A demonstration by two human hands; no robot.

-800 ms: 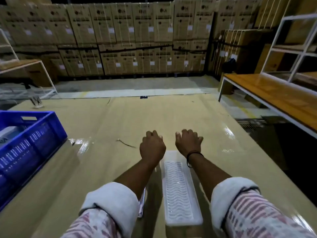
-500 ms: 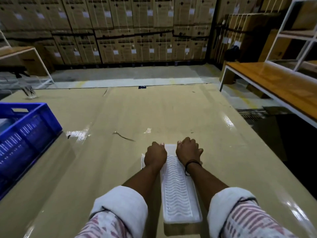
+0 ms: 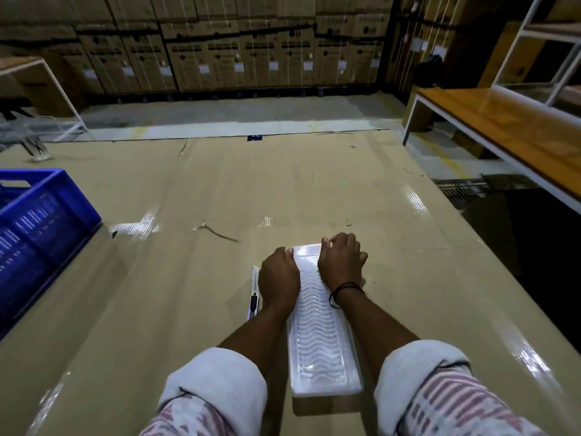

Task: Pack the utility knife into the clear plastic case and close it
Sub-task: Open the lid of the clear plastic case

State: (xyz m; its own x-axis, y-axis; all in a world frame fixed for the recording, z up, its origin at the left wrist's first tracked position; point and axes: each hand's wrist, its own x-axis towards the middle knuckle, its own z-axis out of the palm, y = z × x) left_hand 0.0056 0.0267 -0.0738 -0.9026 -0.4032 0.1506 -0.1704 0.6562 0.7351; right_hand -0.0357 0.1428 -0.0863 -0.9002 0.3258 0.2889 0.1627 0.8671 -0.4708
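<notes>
A long clear plastic case (image 3: 322, 338) with a wavy ribbed top lies lengthwise on the cardboard-covered table (image 3: 176, 278), between my forearms. My left hand (image 3: 278, 283) rests curled on the left corner of the case's far end. My right hand (image 3: 341, 265) grips the right corner of that end, its fingertips hooked over the far edge. A slim white utility knife (image 3: 254, 295) with a dark slider lies on the table just left of my left hand, outside the case. The case's far corners are hidden under my hands.
A blue plastic crate (image 3: 41, 221) stands at the table's left edge. A wooden bench with a white frame (image 3: 509, 127) runs along the right, with a dark gap beside the table. Stacked cartons (image 3: 239, 55) line the back wall.
Both hands have drawn back from the table beyond the case onto its far end. The knife has come into view left of my left hand.
</notes>
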